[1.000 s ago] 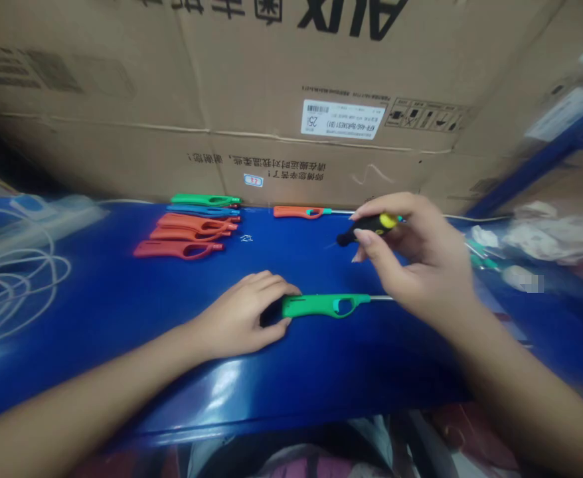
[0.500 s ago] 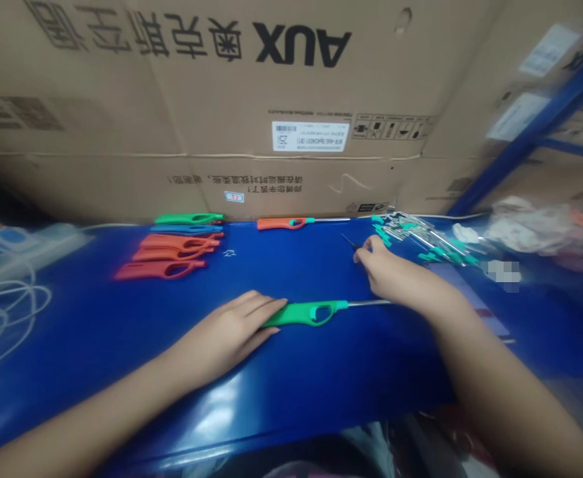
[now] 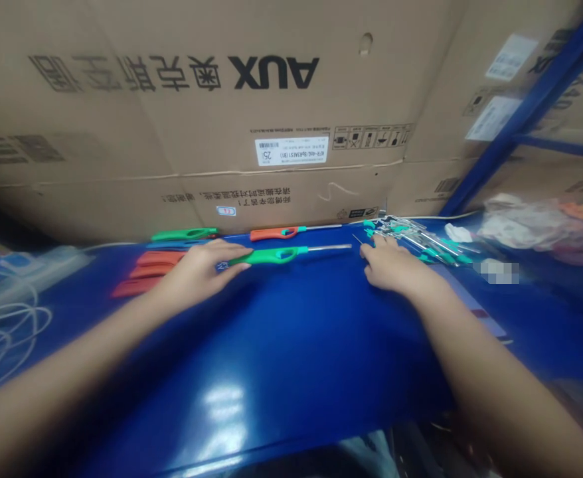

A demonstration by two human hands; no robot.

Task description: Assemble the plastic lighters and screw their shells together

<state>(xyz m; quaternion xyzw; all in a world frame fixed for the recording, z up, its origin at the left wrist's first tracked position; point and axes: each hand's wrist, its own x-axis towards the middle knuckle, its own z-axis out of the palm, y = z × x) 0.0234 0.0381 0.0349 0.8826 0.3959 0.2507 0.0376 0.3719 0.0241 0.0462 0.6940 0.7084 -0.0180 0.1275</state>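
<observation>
My left hand (image 3: 209, 265) is closed round the handle end of a green gas lighter (image 3: 269, 256), its metal tube pointing right. Just beyond it, an orange gas lighter (image 3: 271, 234) lies against the cardboard. My right hand (image 3: 394, 262) is closed, and the thin shaft of a small screwdriver (image 3: 356, 238) sticks out past its fingers; the handle is hidden in the palm. Close to those fingers lies a pile of metal tubes with teal ends (image 3: 428, 242). At left, partly behind my left forearm, are orange-red lighter bodies (image 3: 147, 265), blue ones and a green lighter body (image 3: 184, 234).
A large cardboard box (image 3: 182, 133) stands along the back of the blue table (image 3: 296, 358). Coiled white tubing (image 3: 10, 325) lies at left. Crumpled plastic bags (image 3: 525, 222) and a flat purple-grey item (image 3: 463, 292) are at right, by a blue metal post (image 3: 510, 143).
My left hand has carried the green lighter away from me and to the left, close to the orange lighter. My right hand, holding the screwdriver, has shifted slightly towards the tube pile.
</observation>
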